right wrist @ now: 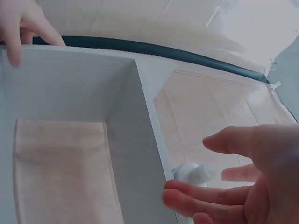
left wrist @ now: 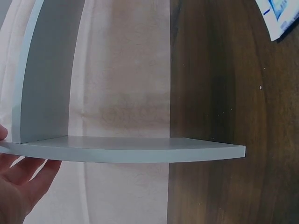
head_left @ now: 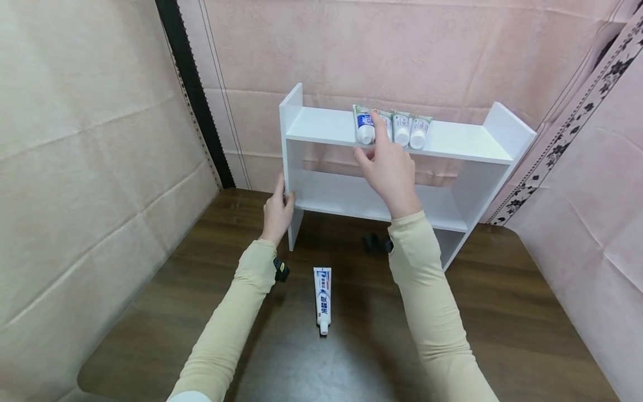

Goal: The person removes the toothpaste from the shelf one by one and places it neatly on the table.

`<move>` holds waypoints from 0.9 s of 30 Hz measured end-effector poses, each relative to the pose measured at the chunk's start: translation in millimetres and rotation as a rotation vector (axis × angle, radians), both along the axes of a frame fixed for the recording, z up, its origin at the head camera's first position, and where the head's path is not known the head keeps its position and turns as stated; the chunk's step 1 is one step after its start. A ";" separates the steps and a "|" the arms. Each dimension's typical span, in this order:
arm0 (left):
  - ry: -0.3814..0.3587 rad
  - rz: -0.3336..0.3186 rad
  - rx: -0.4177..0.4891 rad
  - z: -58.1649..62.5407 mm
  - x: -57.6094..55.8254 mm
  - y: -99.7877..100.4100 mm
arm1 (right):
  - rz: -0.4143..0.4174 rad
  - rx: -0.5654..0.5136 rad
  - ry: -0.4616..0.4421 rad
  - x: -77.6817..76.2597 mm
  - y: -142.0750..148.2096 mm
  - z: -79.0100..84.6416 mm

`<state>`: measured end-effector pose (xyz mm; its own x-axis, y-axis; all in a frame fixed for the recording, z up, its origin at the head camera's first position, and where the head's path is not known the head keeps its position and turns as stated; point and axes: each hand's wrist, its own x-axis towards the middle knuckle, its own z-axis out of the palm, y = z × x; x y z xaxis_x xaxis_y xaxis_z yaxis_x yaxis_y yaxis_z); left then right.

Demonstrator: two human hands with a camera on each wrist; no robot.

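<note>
My left hand grips the left side panel of a white two-tier shelf, thumb on the inner face and fingers behind, as the left wrist view also shows. My right hand is raised at the front edge of the upper board, its fingers loosely extended and the index finger pointing over the tubes. Several toothpaste tubes lie side by side on that board, caps forward: a blue-and-white tube at the left, paler tubes to its right. One is partly hidden by the index finger. In the right wrist view, white caps show beyond the fingers.
Another toothpaste tube lies on the brown wooden table in front of the shelf, cap toward me. A small black object sits under the shelf by my right wrist. Pale cloth walls enclose the table.
</note>
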<state>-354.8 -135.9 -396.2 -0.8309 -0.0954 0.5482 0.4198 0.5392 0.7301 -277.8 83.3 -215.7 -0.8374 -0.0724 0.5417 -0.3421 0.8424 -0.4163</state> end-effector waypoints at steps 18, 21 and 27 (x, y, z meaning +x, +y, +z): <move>0.006 0.007 0.002 -0.3 1.4 1.4 | -0.026 -0.028 -0.056 1.7 -6.8 -6.0; 0.008 0.009 0.007 -1.0 0.8 1.3 | -0.028 -0.054 -0.017 2.9 -9.0 -7.7; 0.011 0.008 0.004 -2.3 0.1 1.6 | -0.065 -0.079 0.048 -0.7 -14.1 -9.0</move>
<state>-354.7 -134.2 -398.5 -0.8241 -0.1042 0.5567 0.4235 0.5394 0.7278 -278.5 69.2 -224.7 -0.8119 0.0252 0.5833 -0.3093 0.8287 -0.4665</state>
